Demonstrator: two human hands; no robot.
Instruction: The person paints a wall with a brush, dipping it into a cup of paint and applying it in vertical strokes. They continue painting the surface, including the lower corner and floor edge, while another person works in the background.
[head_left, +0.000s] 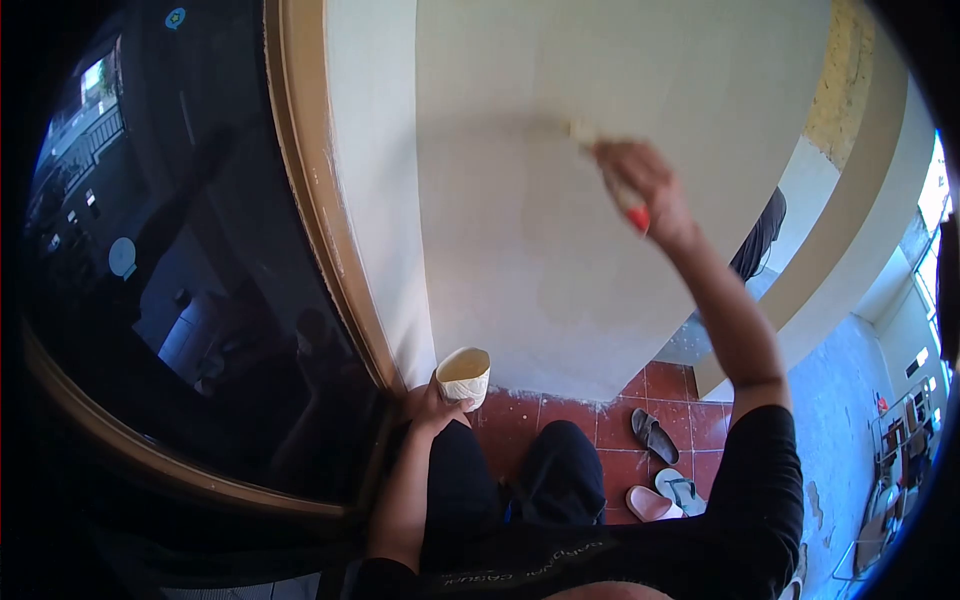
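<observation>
My right hand (645,185) is raised in front of the pale wall (530,230), its fingers wrapped round a paintbrush (637,214). The brush's red handle end points down, and its light bristles overlap the wall, slightly smeared by motion. Low on the left, my left hand (440,408) grips a white, paint-streaked cup (463,378) by its side, close to my knee. The cup is upright, its mouth facing up, with a pale cream inside.
A dark window pane (190,300) in a brown wooden frame (315,180) stands at the left. Sandals (655,436) and slippers (655,503) lie on the red tiled floor (620,425). Beyond a pillar at the right, a blue-grey floor (835,430) holds assorted items.
</observation>
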